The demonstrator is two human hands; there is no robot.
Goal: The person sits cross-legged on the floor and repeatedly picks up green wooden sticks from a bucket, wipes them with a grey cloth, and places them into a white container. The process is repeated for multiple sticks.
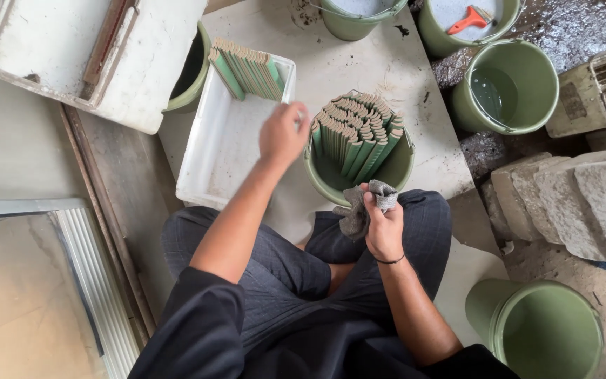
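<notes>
Item: seated person at a low pale slab [387,70], seen from above, sorting green tiles.

Left hand [283,133]: raised over the gap between the white tray [212,161] and the central green bucket [394,172], fingers bunched narrowly. It seems to pinch something small and pale at the fingertips; what it is cannot be told.

Right hand [384,228]: closed around a grey rag [359,210], held just at the near rim of the central bucket, above the lap.

Bucket tiles [355,137]: a dense bundle standing on end, filling most of the central bucket at the slab's near edge.

Tray tiles [247,70]: a short row leaning at the tray's far end; the rest of the tray floor is bare.

Progress, as judged: few pieces moved to the tray, the bulk left in the bucket, so the work looks early.

Surroundings: a bucket of water [506,88] off the slab's right edge; a far bucket holding a red-handled scraper [468,20]; an open bucket [545,330] near the right knee; stone blocks [576,203] to the right.
</notes>
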